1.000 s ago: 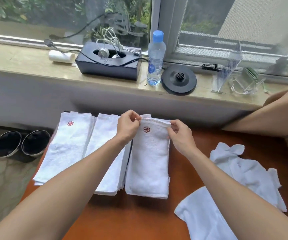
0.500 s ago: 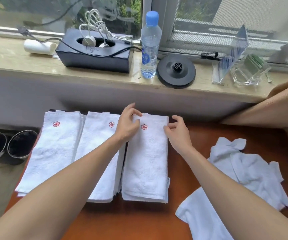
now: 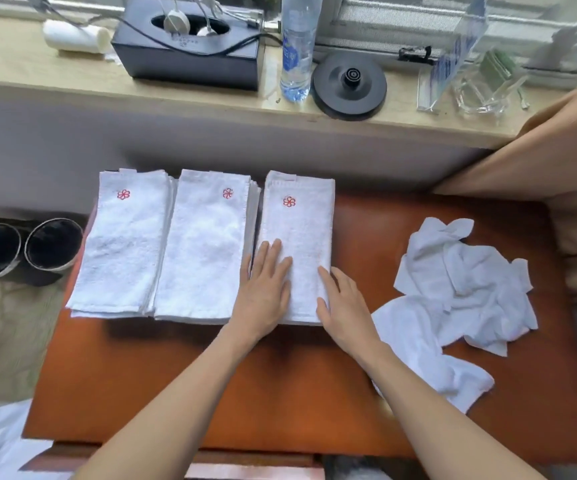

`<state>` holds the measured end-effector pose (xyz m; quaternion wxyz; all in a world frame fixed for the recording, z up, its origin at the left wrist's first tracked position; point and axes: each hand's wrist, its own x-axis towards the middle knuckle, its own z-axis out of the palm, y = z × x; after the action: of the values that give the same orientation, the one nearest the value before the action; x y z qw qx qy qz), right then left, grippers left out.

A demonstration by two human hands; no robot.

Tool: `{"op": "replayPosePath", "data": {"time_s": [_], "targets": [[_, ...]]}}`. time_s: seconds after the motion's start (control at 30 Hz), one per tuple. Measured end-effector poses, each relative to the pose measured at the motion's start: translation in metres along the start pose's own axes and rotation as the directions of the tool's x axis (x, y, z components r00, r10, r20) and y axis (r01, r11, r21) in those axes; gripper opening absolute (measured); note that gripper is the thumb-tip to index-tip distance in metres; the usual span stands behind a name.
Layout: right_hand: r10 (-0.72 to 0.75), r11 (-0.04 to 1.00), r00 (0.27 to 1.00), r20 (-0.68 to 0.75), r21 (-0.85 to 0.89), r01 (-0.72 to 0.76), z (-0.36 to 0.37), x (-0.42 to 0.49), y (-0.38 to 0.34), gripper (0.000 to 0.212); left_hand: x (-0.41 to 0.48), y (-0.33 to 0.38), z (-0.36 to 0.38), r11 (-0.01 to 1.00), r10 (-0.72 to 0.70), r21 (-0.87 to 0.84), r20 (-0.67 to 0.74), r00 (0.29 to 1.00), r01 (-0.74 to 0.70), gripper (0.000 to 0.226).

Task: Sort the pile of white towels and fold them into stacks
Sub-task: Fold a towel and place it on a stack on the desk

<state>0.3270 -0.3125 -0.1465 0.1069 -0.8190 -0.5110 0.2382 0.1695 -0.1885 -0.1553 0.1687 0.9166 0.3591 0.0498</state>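
Three stacks of folded white towels with red flower marks lie side by side on the brown table [image 3: 280, 386]: a left stack [image 3: 120, 244], a middle stack [image 3: 204, 247] and a right stack [image 3: 302, 233]. My left hand [image 3: 266, 289] lies flat on the near left part of the right stack, fingers straight. My right hand [image 3: 340, 306] rests flat on its near right edge. A loose pile of crumpled white towels [image 3: 453, 306] lies at the right of the table.
Along the sill behind stand a black box with cables [image 3: 190, 53], a water bottle [image 3: 297, 46], a black round base [image 3: 349, 84] and clear holders [image 3: 481, 84]. Two dark bins [image 3: 23, 251] sit on the floor at the left. A tan curtain [image 3: 557, 161] hangs at the right.
Both hands let go of the far edge of the right stack's top towel and slid along it toward me, now pressing flat on its near end.
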Motion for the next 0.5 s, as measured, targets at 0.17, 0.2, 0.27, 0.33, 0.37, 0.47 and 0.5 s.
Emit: {"op": "replayPosePath", "data": {"time_s": [0.17,0.2,0.27,0.33,0.37,0.47,0.5], "targets": [[-0.070,0.995,0.997,0.043,-0.061,0.073,0.004,-0.040,0.003,0.066,-0.046,0.021,0.012,1.000,-0.004,0.002,0.054,0.999,0.004,0.058],[-0.080,0.995,0.996,0.050,-0.056,0.082,0.003,-0.049,0.005,0.066,-0.055,0.027,0.014,1.000,-0.005,0.001,0.064,0.998,0.005,0.059],[-0.057,0.998,0.997,0.051,-0.025,0.058,0.001,-0.069,0.013,0.065,-0.073,0.042,0.018,1.000,-0.003,-0.003,0.089,0.996,0.003,0.059],[-0.024,1.000,0.998,0.052,-0.009,0.024,-0.002,-0.092,0.026,0.062,-0.089,0.058,0.022,1.000,-0.011,0.000,0.108,0.994,0.011,0.059],[-0.015,1.000,0.999,0.049,-0.010,0.015,-0.005,-0.102,0.036,0.061,-0.094,0.068,0.023,1.000,-0.017,0.007,0.115,0.993,0.017,0.059],[-0.001,1.000,0.999,0.043,-0.018,0.002,-0.020,-0.130,0.069,0.059,-0.103,0.104,0.028,1.000,-0.010,0.017,0.128,0.992,0.008,0.060],[0.009,1.000,0.999,0.045,-0.014,-0.009,-0.025,-0.140,0.081,0.058,-0.105,0.119,0.030,1.000,-0.004,0.017,0.133,0.991,0.001,0.060]]}}
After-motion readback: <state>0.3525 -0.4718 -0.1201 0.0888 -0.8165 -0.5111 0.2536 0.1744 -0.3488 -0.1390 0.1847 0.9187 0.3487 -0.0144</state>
